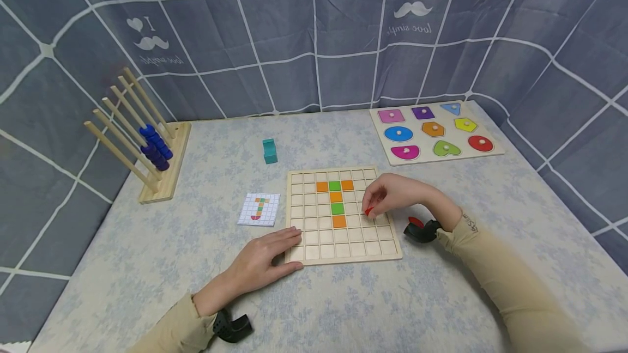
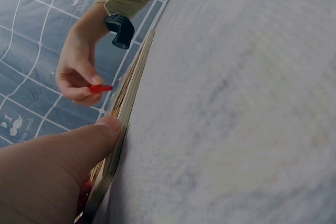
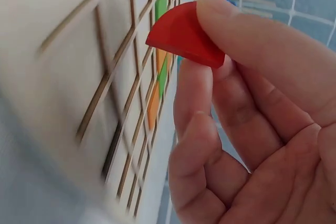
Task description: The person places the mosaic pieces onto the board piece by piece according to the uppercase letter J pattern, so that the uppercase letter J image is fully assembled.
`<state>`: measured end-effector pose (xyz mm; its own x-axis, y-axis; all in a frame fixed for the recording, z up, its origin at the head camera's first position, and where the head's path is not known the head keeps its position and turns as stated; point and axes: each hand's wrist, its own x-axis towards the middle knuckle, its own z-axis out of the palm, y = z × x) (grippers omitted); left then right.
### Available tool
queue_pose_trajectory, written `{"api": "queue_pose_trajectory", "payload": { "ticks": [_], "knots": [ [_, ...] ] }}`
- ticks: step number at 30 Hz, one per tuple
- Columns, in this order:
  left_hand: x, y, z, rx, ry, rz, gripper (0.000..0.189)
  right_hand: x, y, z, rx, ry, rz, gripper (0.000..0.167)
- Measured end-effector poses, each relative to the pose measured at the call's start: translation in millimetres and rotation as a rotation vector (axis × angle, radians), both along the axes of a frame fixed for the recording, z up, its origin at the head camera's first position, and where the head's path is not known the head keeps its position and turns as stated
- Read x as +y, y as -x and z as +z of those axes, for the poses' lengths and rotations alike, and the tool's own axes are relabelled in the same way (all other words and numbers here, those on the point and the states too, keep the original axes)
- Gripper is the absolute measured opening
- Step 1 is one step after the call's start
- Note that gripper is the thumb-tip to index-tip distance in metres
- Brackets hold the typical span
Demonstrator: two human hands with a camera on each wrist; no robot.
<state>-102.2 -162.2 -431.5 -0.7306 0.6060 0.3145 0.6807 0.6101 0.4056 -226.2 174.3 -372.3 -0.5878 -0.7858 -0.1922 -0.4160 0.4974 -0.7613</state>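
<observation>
A square wooden grid board (image 1: 343, 250) lies on the table, with several orange and green square tiles (image 1: 337, 208) set in a T-like pattern. Over the board's right side, my right hand (image 1: 394, 192) pinches a red quarter-circle piece (image 3: 184, 32) between thumb and fingers. The same red piece (image 2: 100, 88) shows near the board's edge in the left wrist view. My left hand (image 1: 262, 260) rests on the board's lower left corner, its fingers extended and its thumb (image 2: 100, 135) against the edge. Left of the board lies a pattern card (image 1: 247, 214) with a J-shaped figure.
Another red piece (image 1: 416, 222) lies beside the right wrist's black camera mount (image 1: 422, 232). A teal block (image 1: 270, 151) sits behind the card. At the left stands a wooden peg rack (image 1: 183, 146) with blue beads; a shape puzzle board (image 1: 461, 158) lies at the back right.
</observation>
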Motion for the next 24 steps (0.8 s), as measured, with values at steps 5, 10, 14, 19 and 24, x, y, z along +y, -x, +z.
{"api": "queue_pose_trajectory", "payload": {
  "ticks": [5, 10, 14, 19, 24],
  "knots": [
    [0.3, -0.2, 0.3, 0.001, 0.003, -0.001, 0.054, -24, -2.1, 0.0, 0.000, -0.008, 0.071, 0.011],
    [0.2, 0.0, 0.5, 0.003, 0.004, -0.002, 0.054, -43, -5.4, -4.8, -0.018, 0.022, 0.152, 0.012],
    [0.5, 0.6, 0.2, 0.006, 0.004, -0.001, 0.054, -53, -10.3, -5.6, -0.040, 0.018, 0.165, 0.011],
    [0.5, 0.9, -0.1, 0.002, -0.004, -0.003, 0.054, -61, -16.2, -4.0, -0.039, -0.023, 0.154, 0.008],
    [0.4, 0.8, -0.3, 0.001, -0.003, -0.003, 0.054, -66, -19.4, -6.0, -0.019, -0.026, 0.162, 0.009]
  ]
}}
